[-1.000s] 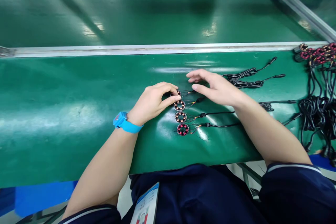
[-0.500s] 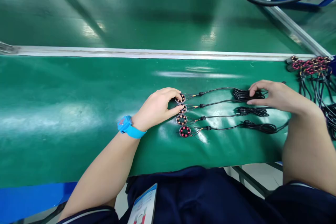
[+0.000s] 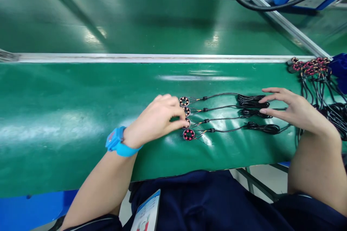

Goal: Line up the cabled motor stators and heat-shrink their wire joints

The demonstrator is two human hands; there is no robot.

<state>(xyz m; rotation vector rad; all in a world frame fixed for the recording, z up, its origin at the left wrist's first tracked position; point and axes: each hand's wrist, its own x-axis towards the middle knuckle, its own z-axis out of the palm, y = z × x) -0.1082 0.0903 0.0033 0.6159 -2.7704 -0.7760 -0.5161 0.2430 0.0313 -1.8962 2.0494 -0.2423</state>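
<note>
Green sheeting covers the bench (image 3: 230,153), where four small ring-shaped coil parts stand in a column before the person: three copper-wound rings (image 3: 187,101) and, nearest the body, one red-wound ring (image 3: 192,134). Bent over the middle of that column is the left hand (image 3: 157,119), wearing a bright blue wrist strap (image 3: 116,139); its thumb is at the third ring, but I cannot tell whether its grip pinches one. Each ring is wired to a thin black cable (image 3: 262,127), folded into a bundle toward the right. The right hand (image 3: 296,110) has its grip spread wide, fingertips at the upper two bundles.
</note>
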